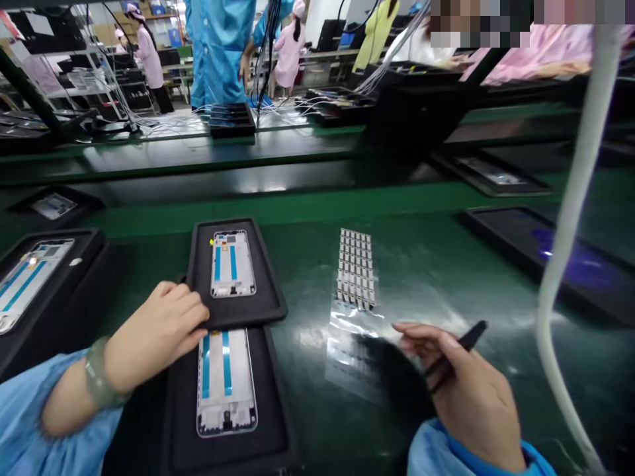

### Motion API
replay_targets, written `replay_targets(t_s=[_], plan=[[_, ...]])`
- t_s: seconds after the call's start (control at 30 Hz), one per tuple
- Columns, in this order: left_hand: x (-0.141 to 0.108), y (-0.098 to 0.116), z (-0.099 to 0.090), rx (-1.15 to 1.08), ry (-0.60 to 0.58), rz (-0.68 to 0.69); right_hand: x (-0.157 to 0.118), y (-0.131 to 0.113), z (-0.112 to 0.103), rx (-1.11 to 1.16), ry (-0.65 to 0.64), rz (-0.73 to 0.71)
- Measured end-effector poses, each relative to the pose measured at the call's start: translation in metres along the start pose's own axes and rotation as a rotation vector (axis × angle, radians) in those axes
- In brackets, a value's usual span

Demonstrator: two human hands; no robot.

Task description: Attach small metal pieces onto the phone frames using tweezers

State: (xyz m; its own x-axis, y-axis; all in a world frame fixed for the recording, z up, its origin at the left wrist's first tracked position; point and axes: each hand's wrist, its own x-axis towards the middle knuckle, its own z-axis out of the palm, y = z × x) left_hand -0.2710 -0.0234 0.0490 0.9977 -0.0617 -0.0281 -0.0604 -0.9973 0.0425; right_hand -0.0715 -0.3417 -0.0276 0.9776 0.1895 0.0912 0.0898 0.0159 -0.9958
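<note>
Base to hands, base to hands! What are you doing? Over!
Left hand resting on black tray, beside phone frame. Right hand gripping black tool. Grid of small metal parts on plastic film ahead. White cable hanging right.

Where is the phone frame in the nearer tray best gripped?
Probably by its two long silver edges, pinched from above: the frame lies flat in the black tray, blue strips covering its middle. Coming from the right avoids the left hand beside it.
</note>
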Motion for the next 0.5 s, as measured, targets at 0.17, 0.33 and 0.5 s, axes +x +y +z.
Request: replay_targets(t_s=[0.17, 0.33, 0.5], plan=[[-0.045, 0.036, 0.001, -0.074, 0.032, 0.03, 0.004, -0.003, 0.008, 0.107, 0.038, 0.069], [-0.056, 0.063, 0.017, -0.116, 0.14, 0.216, 0.009, -0.004, 0.011, 0.169, 0.144, 0.143], [-0.061, 0.074, 0.033, -0.076, 0.216, 0.273, 0.023, -0.01, 0.008, 0.147, 0.147, 0.196]])
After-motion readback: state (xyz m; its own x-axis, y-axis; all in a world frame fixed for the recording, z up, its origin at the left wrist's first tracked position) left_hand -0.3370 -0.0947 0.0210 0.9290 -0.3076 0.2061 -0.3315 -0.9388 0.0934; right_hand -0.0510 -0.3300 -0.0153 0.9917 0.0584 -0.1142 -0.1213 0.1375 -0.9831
